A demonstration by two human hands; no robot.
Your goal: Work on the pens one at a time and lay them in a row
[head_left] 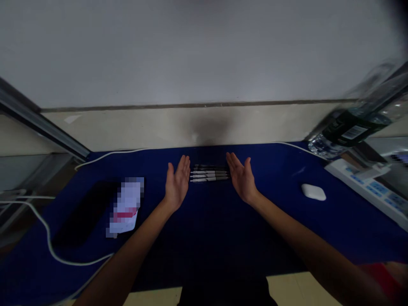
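Several pens [208, 174] lie side by side in a neat row on the blue tabletop [204, 221], their lengths running left to right. At their left ends stands my left hand [179, 182], open, fingers straight and thumb raised. My right hand [241, 176] mirrors it at the other ends, also open with the palm facing inward. The pens sit between the two palms. Whether either palm touches the pen ends I cannot tell. Neither hand grips anything.
On the left lie a lit phone [127, 204], a dark flat object [86, 212] and a white cable [49, 238]. To the right are a white earbud case [313, 192], a power strip [369, 187] and a clear bottle [347, 129]. A pale wall [204, 63] bounds the back.
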